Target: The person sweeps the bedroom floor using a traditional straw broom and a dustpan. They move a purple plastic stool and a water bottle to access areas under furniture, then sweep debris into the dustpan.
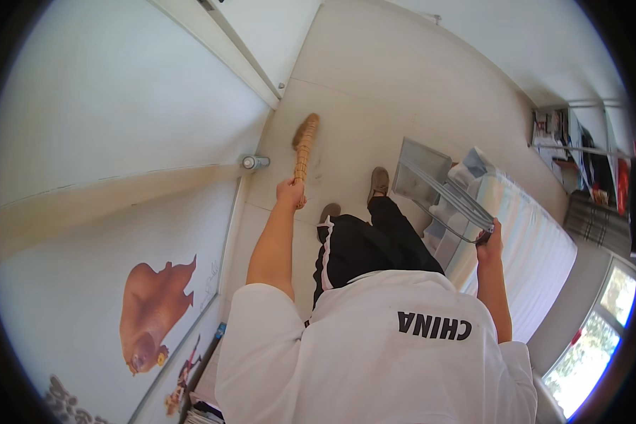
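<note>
My left hand [290,192] is closed around the near end of a tan bound-straw hand broom [305,151]. The broom points away from me over the floor, with a darker brown part [300,137] beside its far end. My right hand [490,241] grips the end of a grey handle [456,199], which leads to a grey dustpan [423,164]. This pan hangs or rests just in front of my right leg; whether it touches the floor is unclear. Both of my shoes stand on the floor between the two tools.
A bed with a striped sheet [514,238] is at my right, with translucent plastic boxes [445,225] beside it. A spray can [255,162] stands by the left wall. Farther right are a filled shelf [577,148] and a window [588,344]. The pale floor [360,106] extends ahead.
</note>
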A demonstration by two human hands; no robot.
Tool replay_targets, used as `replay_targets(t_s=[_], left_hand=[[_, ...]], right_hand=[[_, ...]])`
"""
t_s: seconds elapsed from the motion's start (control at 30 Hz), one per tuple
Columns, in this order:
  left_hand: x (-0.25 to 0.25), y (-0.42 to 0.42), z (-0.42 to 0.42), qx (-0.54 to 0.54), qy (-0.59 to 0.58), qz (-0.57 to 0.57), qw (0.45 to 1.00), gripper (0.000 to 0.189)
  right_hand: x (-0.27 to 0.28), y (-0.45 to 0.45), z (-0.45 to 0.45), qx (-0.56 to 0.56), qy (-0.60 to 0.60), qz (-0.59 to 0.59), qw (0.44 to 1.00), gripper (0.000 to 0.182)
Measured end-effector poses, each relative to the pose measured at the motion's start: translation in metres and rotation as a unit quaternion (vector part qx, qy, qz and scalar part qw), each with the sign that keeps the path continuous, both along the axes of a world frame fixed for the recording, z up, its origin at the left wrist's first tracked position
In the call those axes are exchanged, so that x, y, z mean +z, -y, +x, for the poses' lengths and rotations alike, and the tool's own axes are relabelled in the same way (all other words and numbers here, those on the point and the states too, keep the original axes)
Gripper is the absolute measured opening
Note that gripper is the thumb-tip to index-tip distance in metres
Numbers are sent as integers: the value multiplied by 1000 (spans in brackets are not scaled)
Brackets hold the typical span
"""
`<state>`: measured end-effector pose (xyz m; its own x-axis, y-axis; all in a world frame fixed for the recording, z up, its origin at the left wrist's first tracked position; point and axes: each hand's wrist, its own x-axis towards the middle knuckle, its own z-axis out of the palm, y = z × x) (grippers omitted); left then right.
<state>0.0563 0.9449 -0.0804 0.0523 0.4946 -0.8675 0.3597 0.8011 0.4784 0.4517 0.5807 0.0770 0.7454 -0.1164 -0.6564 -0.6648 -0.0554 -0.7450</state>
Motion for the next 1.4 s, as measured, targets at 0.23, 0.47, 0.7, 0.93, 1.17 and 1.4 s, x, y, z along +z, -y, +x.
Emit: replay_targets(t_s=[0.23,0.47,0.7,0.93,1.17,1.4], left_hand=[[43,37,-6,-8,-75,91,993,30],[-5,17,2,117,-89,60,987,28],[25,55,14,156,-12,-17,988,42],[69,144,0,187,-68,18,980,46],[65,175,-18,339,-139,6,930,44],[-25,163,-23,324,-135,35,936,26]], right_hand=[[-9,-68,68,110,-37,-24,993,28],[-31,-113,107,172,-32,-47,983,25],[-26,-149,108,227,-46,-59,971,24],[-37,-174,116,279,-65,-61,956,27],[-47,-195,116,297,-69,-63,950,27],[-47,-211,113,318,-57,-68,944,29]])
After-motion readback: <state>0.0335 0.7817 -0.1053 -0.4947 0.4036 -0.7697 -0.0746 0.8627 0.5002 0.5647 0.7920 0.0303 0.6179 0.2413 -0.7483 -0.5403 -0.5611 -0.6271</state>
